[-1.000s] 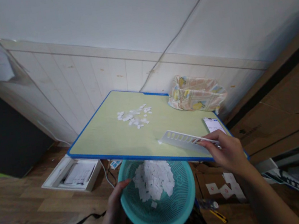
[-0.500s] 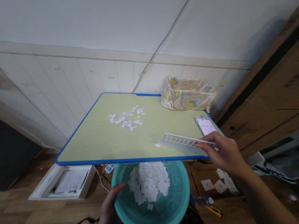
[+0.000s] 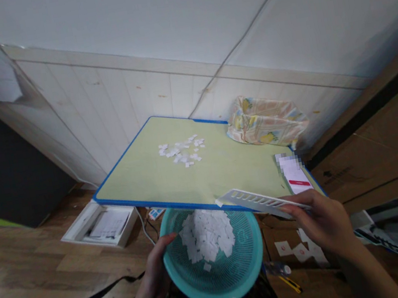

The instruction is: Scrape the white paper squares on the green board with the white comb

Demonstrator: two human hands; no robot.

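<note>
My left hand grips the rim of a teal plastic basket, thumb over its edge. The basket sits just below the table's front edge and holds a heap of small white paper pieces. In my right hand is a flat white plastic strip with a row of slots, its fingers closed round one end. The strip's far end is at the blue front edge of the table, with a small white piece beside its tip. More white paper squares lie scattered on the green tabletop.
A patterned fabric basket and a phone are on the table's right side. On the floor are a white box, a yellow cutter, a plastic bottle and printed cards. Large cardboard stands right.
My right hand has drawn the slotted strip toward the table's front edge, the small white piece moving along with it. The view has shifted left, while my left hand stays on the basket rim.
</note>
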